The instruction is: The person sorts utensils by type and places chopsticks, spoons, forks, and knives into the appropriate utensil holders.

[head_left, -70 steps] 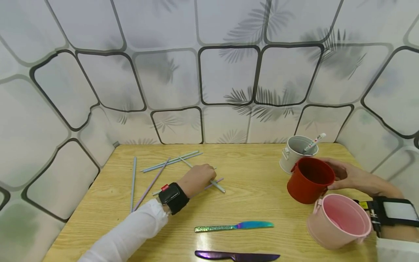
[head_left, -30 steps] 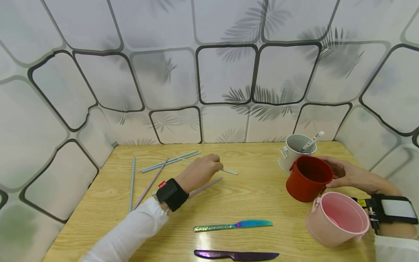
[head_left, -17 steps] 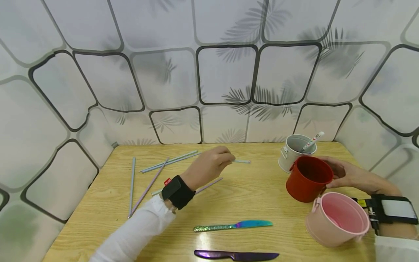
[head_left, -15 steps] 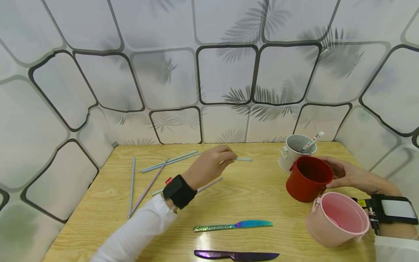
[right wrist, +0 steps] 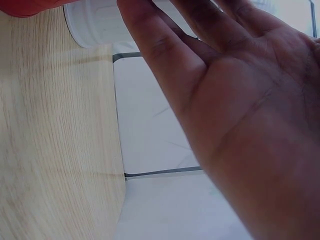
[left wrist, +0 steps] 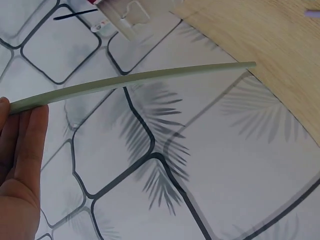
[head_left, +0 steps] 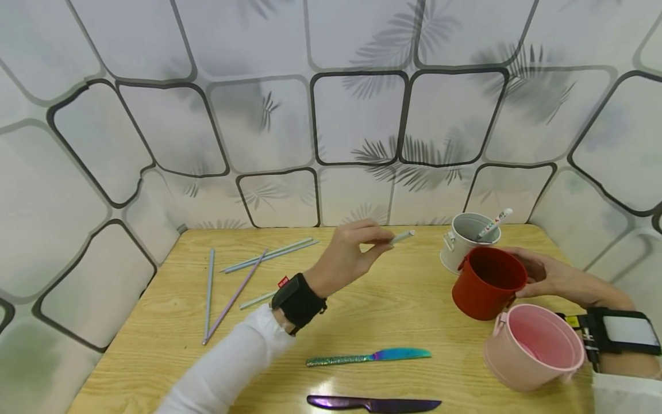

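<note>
My left hand (head_left: 384,242) is raised above the table's far middle and pinches a pale grey-green straw (head_left: 403,236) whose tip points at the white bucket (head_left: 462,241). In the left wrist view the straw (left wrist: 150,77) runs out from my fingers (left wrist: 24,145) toward that bucket (left wrist: 125,11). My right hand (head_left: 535,271) rests with straight fingers against the far side of the red bucket (head_left: 488,286). The right wrist view shows the flat palm (right wrist: 240,105) and a sliver of the red bucket (right wrist: 30,6).
A pen (head_left: 495,223) stands in the white bucket. A pink bucket (head_left: 532,348) sits at the front right. Several straws (head_left: 269,255) lie at the back left of the wooden table (head_left: 414,310). An iridescent knife (head_left: 369,357) and a purple knife (head_left: 372,404) lie near the front edge.
My left hand picked one straw from the pile, lifted it and carried it right toward the buckets. The right hand and the buckets stayed put.
</note>
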`<state>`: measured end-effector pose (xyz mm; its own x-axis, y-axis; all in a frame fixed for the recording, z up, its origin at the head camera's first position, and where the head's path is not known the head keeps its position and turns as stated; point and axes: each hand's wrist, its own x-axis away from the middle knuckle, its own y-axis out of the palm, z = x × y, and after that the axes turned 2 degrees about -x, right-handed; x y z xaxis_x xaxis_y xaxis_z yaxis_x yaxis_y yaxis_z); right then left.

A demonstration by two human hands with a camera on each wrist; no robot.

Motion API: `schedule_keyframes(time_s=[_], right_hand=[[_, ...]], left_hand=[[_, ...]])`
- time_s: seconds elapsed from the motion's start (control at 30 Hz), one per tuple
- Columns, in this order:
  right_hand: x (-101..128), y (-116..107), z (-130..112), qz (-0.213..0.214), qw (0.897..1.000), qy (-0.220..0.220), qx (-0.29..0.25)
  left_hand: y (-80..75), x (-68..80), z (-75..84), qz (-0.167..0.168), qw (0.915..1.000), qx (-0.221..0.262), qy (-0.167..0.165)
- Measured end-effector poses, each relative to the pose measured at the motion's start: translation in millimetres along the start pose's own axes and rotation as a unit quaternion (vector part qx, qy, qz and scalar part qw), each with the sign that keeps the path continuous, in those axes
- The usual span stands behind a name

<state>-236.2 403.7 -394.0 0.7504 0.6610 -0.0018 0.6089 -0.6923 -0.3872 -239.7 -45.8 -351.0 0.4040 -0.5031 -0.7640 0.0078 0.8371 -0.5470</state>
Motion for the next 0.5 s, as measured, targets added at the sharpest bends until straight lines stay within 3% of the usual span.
schedule_keyframes(time_s=[0.2, 0.5], right_hand=[[-1, 0, -1, -0.006, 1.000, -0.014, 0.001], [0, 0, -2, 0.004, 1.000, 0.005, 0.015]], left_hand=[[9.1, -11.8, 9.7, 0.023, 0.9987, 0.046, 0.006], [20.3, -36.8, 29.7, 0.043, 0.9914, 0.124, 0.002]])
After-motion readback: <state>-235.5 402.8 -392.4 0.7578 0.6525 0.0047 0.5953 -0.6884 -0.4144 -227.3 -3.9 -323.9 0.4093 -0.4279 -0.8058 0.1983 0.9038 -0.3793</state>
